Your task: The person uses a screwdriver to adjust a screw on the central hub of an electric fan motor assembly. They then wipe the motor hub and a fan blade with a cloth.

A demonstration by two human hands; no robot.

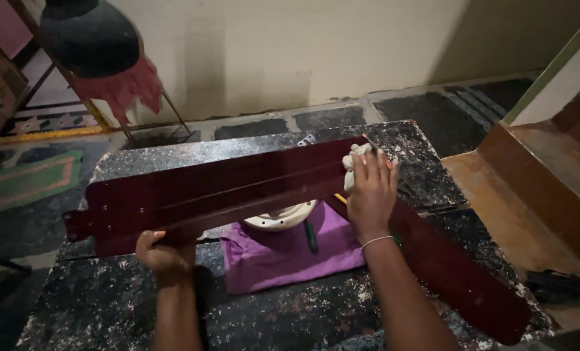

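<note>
Left hand [165, 255] grip clamps the maroon fan blade [218, 192] near the desk [108, 305] front edge; right hand [371, 192] presses a white cloth [353, 162] flat, fingers spread.

Dark maroon fan blade [218, 188], purple cloth [283, 257], black white-speckled table [290, 312]

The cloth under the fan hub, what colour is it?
Purple cloth, plain, lying on the speckled table beneath the cream hub. The head view shows it.

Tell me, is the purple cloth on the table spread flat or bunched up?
Mostly spread. The purple cloth lies flat on the table, with a few wrinkles, under the white hub. The blade hides its far edge.
</note>
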